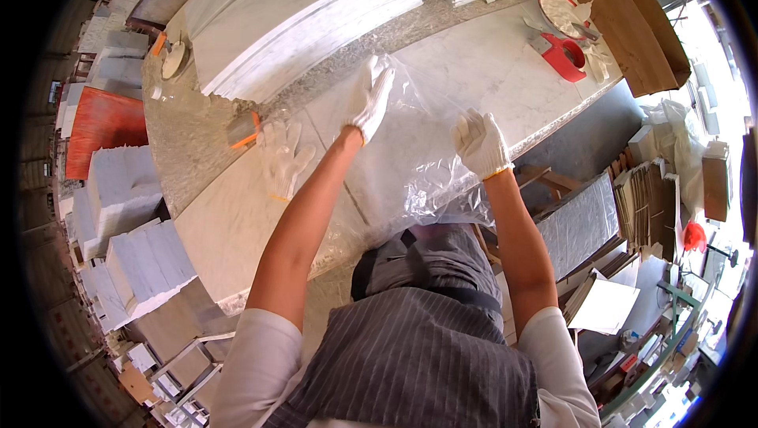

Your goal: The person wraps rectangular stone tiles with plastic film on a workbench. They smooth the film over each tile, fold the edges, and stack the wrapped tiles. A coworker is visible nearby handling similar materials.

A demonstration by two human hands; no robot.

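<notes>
A crumpled clear plastic sheet (414, 155) is stretched between my two hands over a pale, grey-veined stone slab. My left hand (371, 100), in a white knit glove, has its fingers pressed together at the sheet's upper left edge. Nearer and to the right, my right hand (480, 144), gloved the same way, curls its fingers round the sheet's right side. The lower part of the plastic hangs over the slab's near edge by my waist. A loose white glove (286, 155) lies on the slab left of my left forearm.
Long stone slabs (316, 13) are stacked at the back. A red tape dispenser (564, 57), a bowl of pale paste (559, 13) and a cardboard box (632, 25) stand far right. An orange-handled tool (246, 140) lies left. Stone blocks (126, 183) stand beyond the left edge.
</notes>
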